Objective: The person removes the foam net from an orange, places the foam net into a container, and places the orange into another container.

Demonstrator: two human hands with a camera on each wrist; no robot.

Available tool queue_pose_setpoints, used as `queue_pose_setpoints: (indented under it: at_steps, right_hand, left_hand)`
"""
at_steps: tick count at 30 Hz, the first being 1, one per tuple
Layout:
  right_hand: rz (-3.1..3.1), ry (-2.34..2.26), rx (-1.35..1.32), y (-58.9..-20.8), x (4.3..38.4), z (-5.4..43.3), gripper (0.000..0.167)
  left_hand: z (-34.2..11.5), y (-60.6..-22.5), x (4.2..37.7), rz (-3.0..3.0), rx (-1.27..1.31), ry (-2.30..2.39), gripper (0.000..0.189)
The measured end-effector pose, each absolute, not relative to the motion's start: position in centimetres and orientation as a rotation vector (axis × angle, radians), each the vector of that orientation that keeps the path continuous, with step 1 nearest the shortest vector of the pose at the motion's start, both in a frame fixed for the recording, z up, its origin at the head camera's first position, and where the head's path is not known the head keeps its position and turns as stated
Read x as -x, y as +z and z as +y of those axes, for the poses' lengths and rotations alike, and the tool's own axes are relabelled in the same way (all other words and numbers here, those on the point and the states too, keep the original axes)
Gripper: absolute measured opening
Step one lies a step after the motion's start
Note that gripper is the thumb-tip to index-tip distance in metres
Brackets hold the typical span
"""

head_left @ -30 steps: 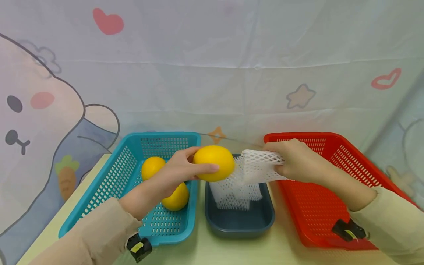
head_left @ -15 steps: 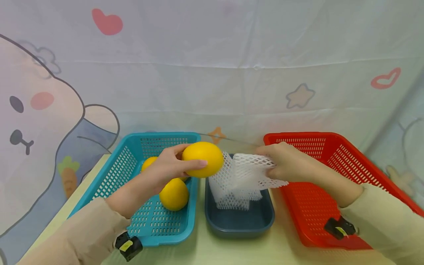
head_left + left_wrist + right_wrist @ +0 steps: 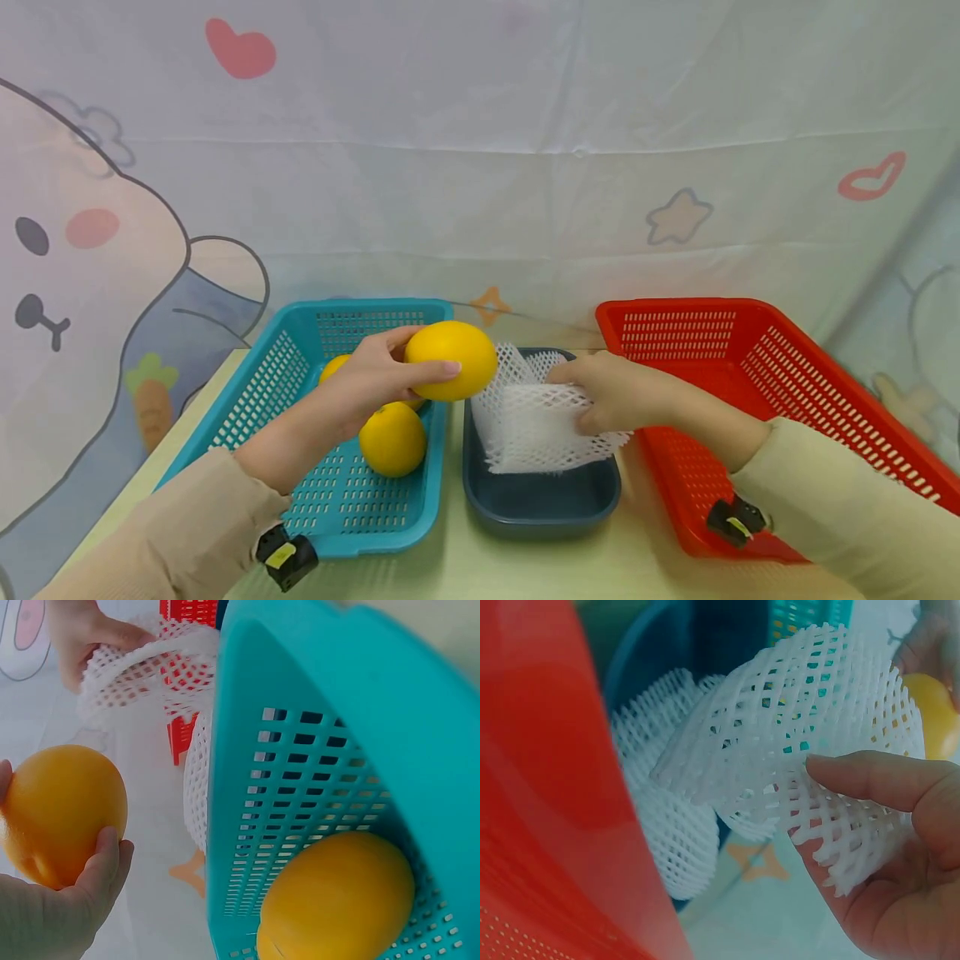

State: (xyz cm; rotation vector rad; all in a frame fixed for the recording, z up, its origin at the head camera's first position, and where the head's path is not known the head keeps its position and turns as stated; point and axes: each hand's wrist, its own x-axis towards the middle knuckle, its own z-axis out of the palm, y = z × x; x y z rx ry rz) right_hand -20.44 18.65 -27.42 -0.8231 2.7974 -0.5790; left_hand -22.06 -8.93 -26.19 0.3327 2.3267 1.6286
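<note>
An orange (image 3: 453, 360) is held by my left hand (image 3: 375, 367), thumb on its near side, above the right rim of the turquoise basket. In the left wrist view the fingers (image 3: 105, 859) curve under the same fruit. My right hand (image 3: 618, 392) pinches a white foam fruit net (image 3: 540, 425) over the dark bin (image 3: 540, 510). In the right wrist view the thumb (image 3: 877, 776) presses on the net's mesh, and the net (image 3: 802, 697) bulges partly open. Hand-held orange and net stand close together. More foam nets (image 3: 679, 847) lie in the bin, partly hidden.
The turquoise basket (image 3: 433, 492) on the left holds more oranges (image 3: 392, 439), some behind my left hand. On the right stands a red basket (image 3: 682, 305), partly covered by my right arm. A printed cloth (image 3: 450, 167) hangs behind the pale table (image 3: 420, 575).
My right hand has moved left and down with the foam net, now lower over the dark bin. My left hand has drawn the orange a little to the left.
</note>
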Motion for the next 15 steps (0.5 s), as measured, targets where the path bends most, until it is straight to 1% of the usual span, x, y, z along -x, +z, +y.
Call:
queue_pose_setpoints:
  at_steps: [5,15]
  right_hand:
    - [2.737,-0.551,0.719,-28.2,20.4,18.0,0.052]
    - [2.631,-0.486,0.719,-28.6,20.3,17.3,0.059]
  left_hand:
    - [-9.0,-26.1,22.1,2.334,-0.346,1.625,0.070]
    - [-9.3,-26.3,22.2,2.341,-0.357,1.608,0.070]
